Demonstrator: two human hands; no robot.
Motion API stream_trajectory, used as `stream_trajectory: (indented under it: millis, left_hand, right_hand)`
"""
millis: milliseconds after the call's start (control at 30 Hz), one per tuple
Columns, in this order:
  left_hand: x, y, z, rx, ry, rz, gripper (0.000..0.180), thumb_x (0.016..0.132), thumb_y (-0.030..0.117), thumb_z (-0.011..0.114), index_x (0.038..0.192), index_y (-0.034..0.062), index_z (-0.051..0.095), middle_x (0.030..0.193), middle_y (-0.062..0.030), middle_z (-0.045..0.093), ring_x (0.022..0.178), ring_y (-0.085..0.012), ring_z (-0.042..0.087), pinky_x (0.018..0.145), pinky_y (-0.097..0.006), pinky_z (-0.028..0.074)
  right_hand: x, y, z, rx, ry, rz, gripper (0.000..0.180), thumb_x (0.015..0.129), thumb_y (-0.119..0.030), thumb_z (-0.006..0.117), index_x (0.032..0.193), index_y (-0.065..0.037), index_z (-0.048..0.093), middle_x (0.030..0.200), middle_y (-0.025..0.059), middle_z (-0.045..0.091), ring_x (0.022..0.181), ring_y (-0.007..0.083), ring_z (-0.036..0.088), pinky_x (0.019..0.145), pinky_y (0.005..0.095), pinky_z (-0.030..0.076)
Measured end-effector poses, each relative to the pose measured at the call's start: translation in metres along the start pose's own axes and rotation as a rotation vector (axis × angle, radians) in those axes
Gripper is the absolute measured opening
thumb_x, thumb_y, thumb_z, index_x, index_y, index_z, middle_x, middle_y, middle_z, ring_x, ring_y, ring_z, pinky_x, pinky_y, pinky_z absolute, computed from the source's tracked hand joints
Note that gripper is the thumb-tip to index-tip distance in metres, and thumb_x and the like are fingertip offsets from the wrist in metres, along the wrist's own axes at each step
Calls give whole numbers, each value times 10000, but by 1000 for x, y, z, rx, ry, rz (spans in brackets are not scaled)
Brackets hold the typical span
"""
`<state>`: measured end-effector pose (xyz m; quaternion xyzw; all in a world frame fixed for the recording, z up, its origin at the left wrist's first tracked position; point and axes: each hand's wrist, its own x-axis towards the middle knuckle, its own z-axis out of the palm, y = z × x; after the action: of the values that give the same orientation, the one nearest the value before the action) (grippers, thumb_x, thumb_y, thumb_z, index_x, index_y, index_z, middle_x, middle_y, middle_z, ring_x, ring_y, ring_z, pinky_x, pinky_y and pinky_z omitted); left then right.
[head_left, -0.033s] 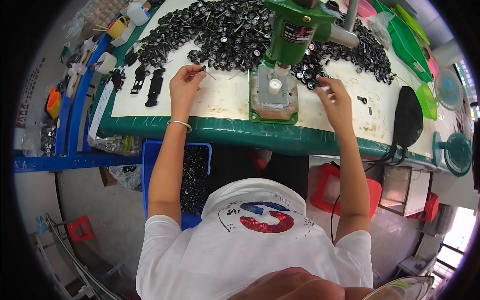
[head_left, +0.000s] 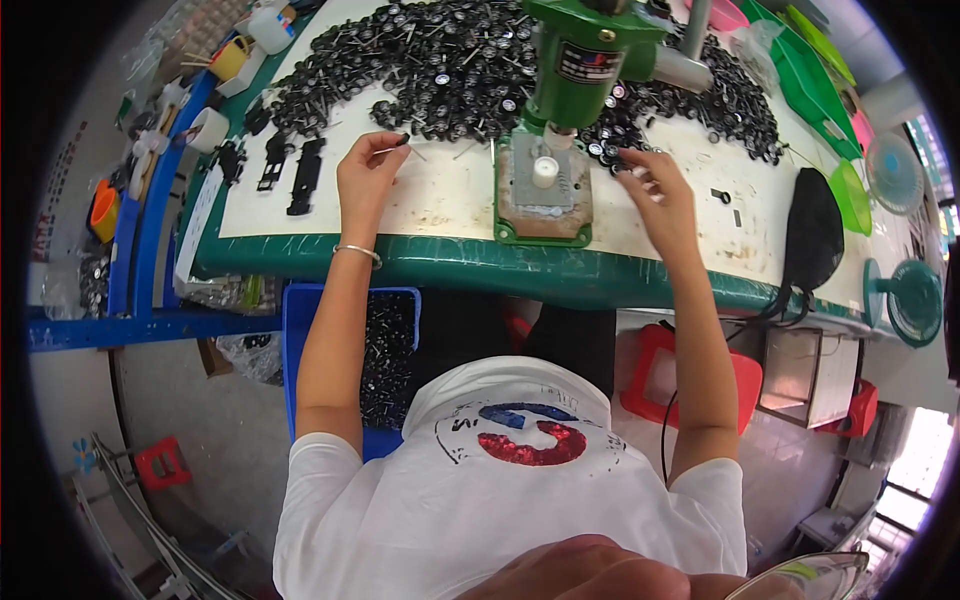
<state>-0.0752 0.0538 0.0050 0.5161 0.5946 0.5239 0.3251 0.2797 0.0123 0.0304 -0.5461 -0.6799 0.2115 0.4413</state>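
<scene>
My left hand (head_left: 368, 178) pinches a thin metal pin with a small black wheel (head_left: 398, 142) on its end, held just above the white tabletop (head_left: 450, 205). My right hand (head_left: 655, 195) grips a small black wheel piece (head_left: 628, 168) at the edge of a big pile of black wheels on pins (head_left: 440, 60). Between my hands stands a green press (head_left: 585, 55) on a grey base plate (head_left: 520, 195) with a white round holder (head_left: 545, 171).
Under the green table edge (head_left: 450, 262) a blue bin (head_left: 300, 330) holds black parts. A red stool (head_left: 745, 375) stands lower right. Black plastic strips (head_left: 305, 175) lie left, a black pouch (head_left: 812, 235) right, green trays (head_left: 810, 65) and fans (head_left: 915, 300) beyond.
</scene>
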Motion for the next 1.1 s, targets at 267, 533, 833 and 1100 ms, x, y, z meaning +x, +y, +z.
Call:
stream_trajectory:
  millis: [267,533,833,1100]
  left_hand:
    - [-16,-9,23,-47,-127,151,116,812,-8,660,906,47,617,899,4,662,805,-63,604,594,-205,462]
    - [-20,8,32,-299,-168,108,238,807,-37,671,1027,33,615,938,4,605,831,-66,568,701,-197,479]
    - [-44,70,77,-554,-488,33,396,785,-57,682,1167,10,599,904,11,596,841,-62,560,788,-196,477]
    - [-47,78,106,-781,-420,-46,355,778,-84,666,1104,-12,545,927,-41,630,846,-89,593,811,-222,497]
  right_hand:
    - [9,-54,49,171,-206,-58,252,833,-102,659,1082,-63,669,948,51,550,748,135,511,669,263,442]
    - [4,-51,55,249,-167,47,250,823,-147,684,1061,-71,681,984,24,523,783,116,502,741,265,439]
    - [4,-37,35,580,-69,173,398,871,-165,654,1240,-40,572,1037,2,577,817,64,542,720,233,437]
    - [35,-38,-21,555,76,167,336,924,-178,574,1215,-10,583,992,12,614,767,52,544,668,208,412]
